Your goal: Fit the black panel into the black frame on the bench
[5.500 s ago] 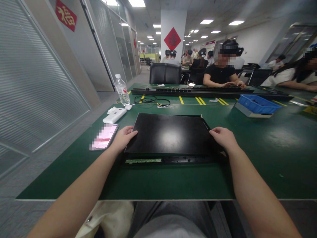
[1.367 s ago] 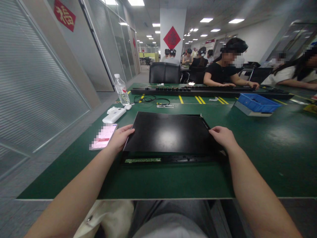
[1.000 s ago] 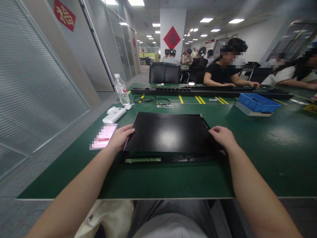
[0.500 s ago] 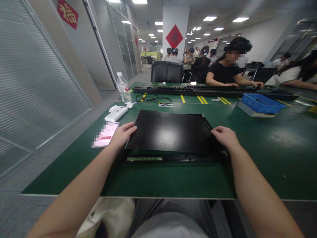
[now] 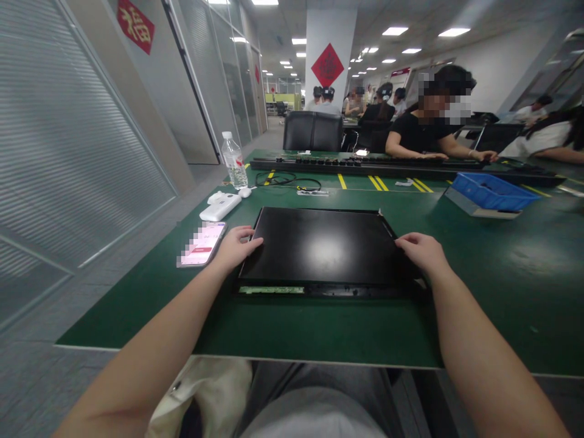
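A flat black screen panel (image 5: 296,243) lies over a shallow black frame (image 5: 351,292), nearly level with it. Along the frame's near side shows a green circuit board strip (image 5: 272,290), left uncovered by the panel. My left hand (image 5: 238,248) grips the panel's left edge, its thumb on top and its fingers along the side. At the right edge my right hand (image 5: 422,250) pinches with thumb and forefinger. Whether it also has the frame's rim between its fingers, I cannot tell.
Left of the panel lie a lit phone (image 5: 203,244) and a white device (image 5: 221,207); behind them stands a water bottle (image 5: 234,161). A black cable (image 5: 287,179), a long black bar (image 5: 328,165) and a blue bin (image 5: 493,191) are farther back. A co-worker (image 5: 424,131) sits across the table.
The panel's left and near edges have come down closer to the frame, narrowing the gap. My left hand has followed the panel's edge; the right hand keeps its place at the right edge.
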The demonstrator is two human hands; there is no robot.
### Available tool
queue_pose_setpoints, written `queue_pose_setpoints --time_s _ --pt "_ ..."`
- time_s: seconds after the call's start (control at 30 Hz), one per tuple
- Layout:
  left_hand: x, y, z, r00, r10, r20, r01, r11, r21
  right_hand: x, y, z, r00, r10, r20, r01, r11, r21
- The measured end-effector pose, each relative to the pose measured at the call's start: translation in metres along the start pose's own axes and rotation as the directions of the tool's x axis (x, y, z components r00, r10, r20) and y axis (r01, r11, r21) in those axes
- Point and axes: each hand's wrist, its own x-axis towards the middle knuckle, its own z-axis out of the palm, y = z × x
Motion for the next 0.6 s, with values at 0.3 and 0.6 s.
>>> queue_pose_setpoints --time_s 0.3,0.6 --pt "0.004 -0.009 0.002 0.999 -0.013 0.045 0.011 0.999 0.044 -0.001 0.000 -0.001 0.999 0.043 0.032 -0.045 0.998 0.036" --pt "0.008 -0.017 0.001 0.996 0.035 0.086 -0.048 0.987 0.154 0.004 0.007 0.002 0.999 0.042 0.026 -0.043 0.997 0.063"
